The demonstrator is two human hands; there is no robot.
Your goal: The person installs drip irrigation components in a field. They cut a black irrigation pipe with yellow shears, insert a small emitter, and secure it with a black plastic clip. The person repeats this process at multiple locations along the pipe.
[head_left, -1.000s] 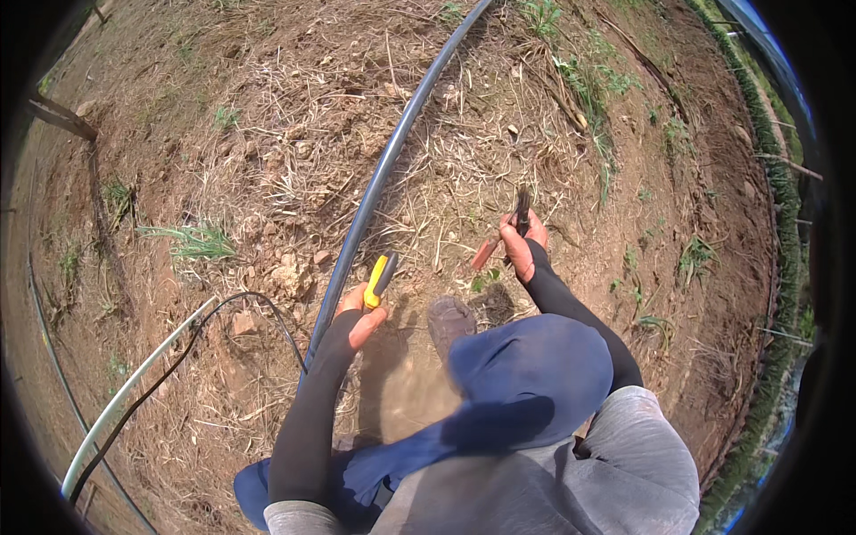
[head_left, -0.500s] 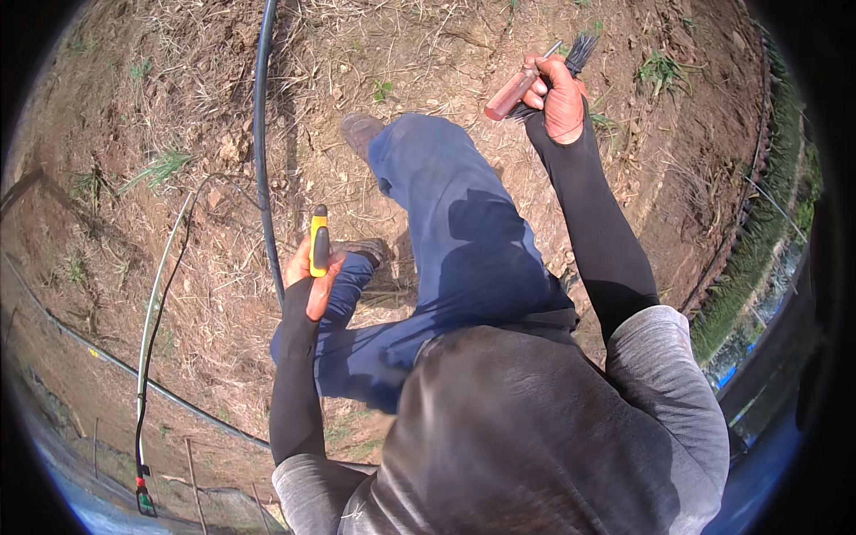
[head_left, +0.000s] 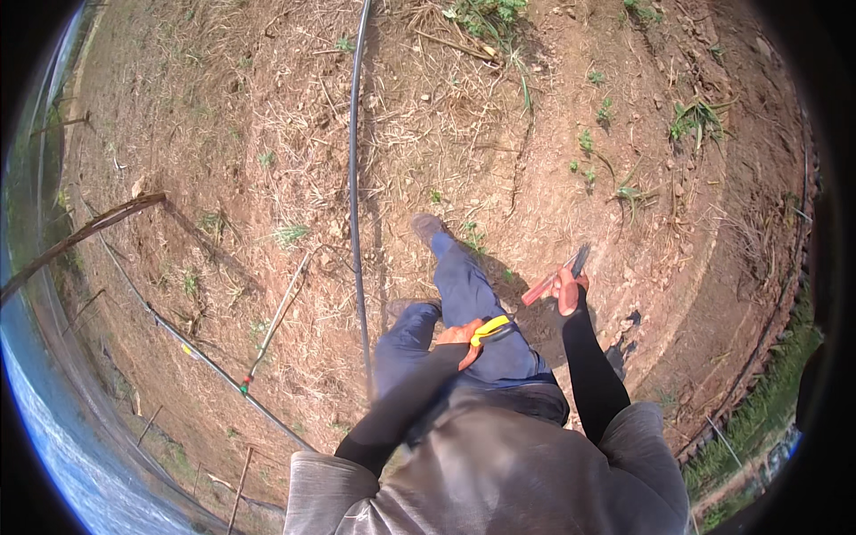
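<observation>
My left hand (head_left: 457, 339) is wrapped round a yellow-and-black handled tool (head_left: 490, 331) in front of my thigh; its working end cannot be made out. Out to the right, my right hand (head_left: 568, 291) is closed on a screwdriver (head_left: 539, 290) with a reddish, see-through handle, the handle end pointing left. The same hand also holds a bundle of thin black strips (head_left: 580, 259), which sticks out past the fingers. Both hands are above the ground, apart from each other.
A black hose (head_left: 355, 169) runs over dry, straw-strewn soil left of my legs. Farther left, a thin pale tube (head_left: 283, 308) meets another dark pipe (head_left: 214, 366) at a red-and-green connector (head_left: 246, 385). A wooden stake (head_left: 85, 236) juts in at the left; grass (head_left: 767, 383) borders the right.
My left hand has swung right with the yellow-and-black tool, from beside the hose to before my thigh. My right hand sits lower in view, still holding screwdriver and strips. The view has shifted.
</observation>
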